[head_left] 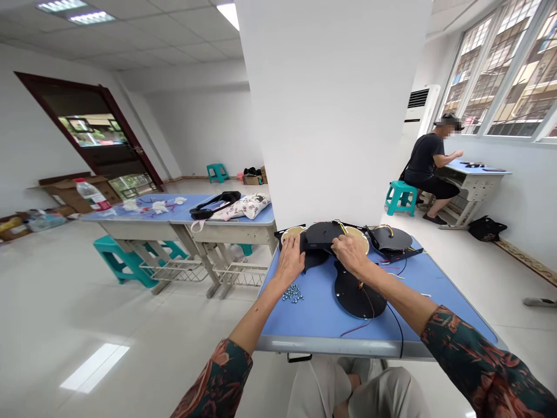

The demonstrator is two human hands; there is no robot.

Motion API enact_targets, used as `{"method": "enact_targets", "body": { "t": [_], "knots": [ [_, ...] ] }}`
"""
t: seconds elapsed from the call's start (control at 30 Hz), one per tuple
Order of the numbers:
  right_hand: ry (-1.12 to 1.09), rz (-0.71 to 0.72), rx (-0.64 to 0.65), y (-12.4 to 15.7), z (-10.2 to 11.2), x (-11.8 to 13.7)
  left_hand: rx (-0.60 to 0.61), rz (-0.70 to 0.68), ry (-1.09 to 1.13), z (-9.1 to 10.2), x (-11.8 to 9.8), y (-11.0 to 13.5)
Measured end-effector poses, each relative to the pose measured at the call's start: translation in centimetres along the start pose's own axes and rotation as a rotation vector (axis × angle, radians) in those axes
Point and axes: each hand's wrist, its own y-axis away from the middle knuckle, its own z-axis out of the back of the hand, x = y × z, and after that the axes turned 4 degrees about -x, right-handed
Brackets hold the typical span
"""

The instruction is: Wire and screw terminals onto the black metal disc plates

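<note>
Patterned sleeves (478, 360); our left hand (290, 261), fingers spread flat, and right hand (350, 253), fingers curled, rested on one of three round matte-black discs (322, 234) beside one glinting screw heap (293, 294).

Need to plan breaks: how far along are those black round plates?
Maybe done: one wired black round plate lies set aside on the blue table. In hand: left hand and right hand rest on a second black round plate. Left: probably fastening, since the small silver screws lie loose.

- We saw a black round plate (322, 233) lying flat at the far edge of the counter (313, 316).
- Nearer us lay a black disc (357, 297), also flat, trailing red and black wires.
</note>
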Motion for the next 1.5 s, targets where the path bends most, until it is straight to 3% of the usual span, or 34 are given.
{"method": "enact_targets", "body": {
  "t": [0.17, 0.37, 0.53, 0.77, 0.97, 1.33, 1.5],
  "knots": [
    [-0.028, -0.067, -0.018, 2.7, 1.3, -0.4, -0.003, -0.026, -0.023, 0.1, -0.1, 0.2],
    [0.0, -0.182, -0.057, 6.1, 1.6, -4.6, -0.037, -0.043, -0.097, 0.0, -0.8, 0.2],
    [0.002, -0.199, -0.035, 5.3, 0.7, -7.1, -0.073, -0.032, -0.096, -0.4, -2.0, -0.3],
    [-0.026, -0.16, 0.03, 3.1, -0.3, -5.6, 0.002, -0.094, 0.073, -1.6, -4.7, -1.2],
    [-0.016, -0.163, 0.075, 3.0, -0.3, -6.0, 0.027, -0.114, 0.217, -2.5, -6.9, -1.4],
    [-0.073, -0.204, 0.047, 5.0, 0.4, -6.5, 0.02, -0.123, 0.313, -1.6, -6.7, -1.1],
    [-0.094, -0.402, -0.026, 5.0, 1.4, -11.0, -0.01, -0.105, 0.302, -1.1, -6.5, -0.9]
  ]
}}
